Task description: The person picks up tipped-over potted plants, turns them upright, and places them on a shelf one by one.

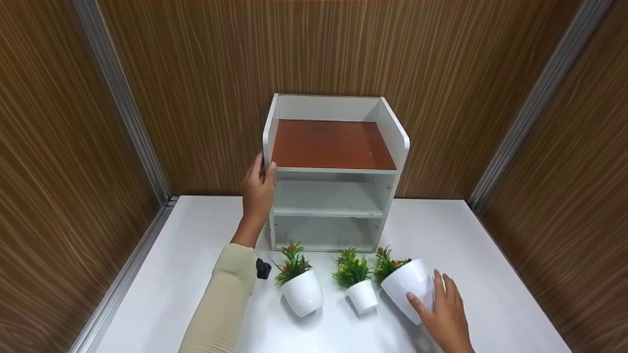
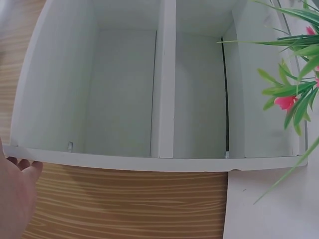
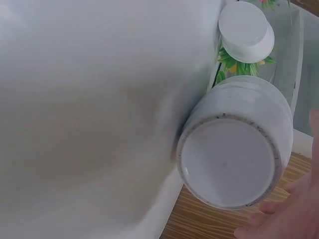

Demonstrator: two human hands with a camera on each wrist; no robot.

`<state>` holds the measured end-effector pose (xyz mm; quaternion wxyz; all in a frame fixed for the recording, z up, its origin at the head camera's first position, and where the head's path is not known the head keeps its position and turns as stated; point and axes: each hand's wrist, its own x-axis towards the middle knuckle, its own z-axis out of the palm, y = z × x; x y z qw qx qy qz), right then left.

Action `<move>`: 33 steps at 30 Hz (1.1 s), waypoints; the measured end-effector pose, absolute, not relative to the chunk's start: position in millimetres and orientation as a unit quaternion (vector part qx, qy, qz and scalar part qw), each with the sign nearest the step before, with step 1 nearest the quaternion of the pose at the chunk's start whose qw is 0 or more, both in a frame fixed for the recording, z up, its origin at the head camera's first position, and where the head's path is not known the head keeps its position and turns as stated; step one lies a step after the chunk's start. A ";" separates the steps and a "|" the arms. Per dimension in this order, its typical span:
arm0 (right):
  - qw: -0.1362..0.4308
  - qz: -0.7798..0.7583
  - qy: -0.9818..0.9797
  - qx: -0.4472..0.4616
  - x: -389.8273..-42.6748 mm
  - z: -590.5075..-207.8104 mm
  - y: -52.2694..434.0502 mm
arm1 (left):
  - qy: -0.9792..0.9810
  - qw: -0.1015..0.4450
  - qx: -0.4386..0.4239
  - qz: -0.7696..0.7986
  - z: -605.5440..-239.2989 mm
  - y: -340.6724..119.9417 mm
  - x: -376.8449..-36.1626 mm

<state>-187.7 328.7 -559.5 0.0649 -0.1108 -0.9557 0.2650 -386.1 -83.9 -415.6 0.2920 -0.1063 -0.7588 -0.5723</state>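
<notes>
A white shelf unit (image 1: 328, 214) with a brown top stands against the back wall. My left hand (image 1: 258, 189) holds its left side panel, thumb at the front edge and fingers along the outer side; the left wrist view shows the fingertips (image 2: 25, 164) at that panel's edge. Lying tipped on the table at the right is a large white pot (image 1: 409, 289) with a leafy plant (image 1: 387, 264). My right hand (image 1: 445, 314) is beside this pot, fingers spread and thumb over its near side. In the right wrist view the pot's round base (image 3: 229, 162) faces the camera.
Two more potted plants lie tipped before the shelf: a white pot (image 1: 303, 293) at left and a smaller white pot (image 1: 363, 296) in the middle. Wood-patterned walls (image 1: 196, 98) enclose the white table (image 1: 196, 230) at the back and sides.
</notes>
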 end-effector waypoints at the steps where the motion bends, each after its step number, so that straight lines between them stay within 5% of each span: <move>1: 0.066 0.266 -0.955 -0.111 -187.1 -560.7 328.2 | -0.759 0.293 -0.104 -0.572 -416.0 -84.1 -386.0; 16: 0.002 0.277 -0.952 -0.132 -190.0 -571.4 326.9 | -0.748 0.350 -0.069 -0.559 -424.4 -85.8 -387.3; 33: -0.036 0.289 -0.943 -0.164 -194.6 -567.6 340.0 | -0.739 0.357 -0.072 -0.567 -419.4 -74.4 -388.2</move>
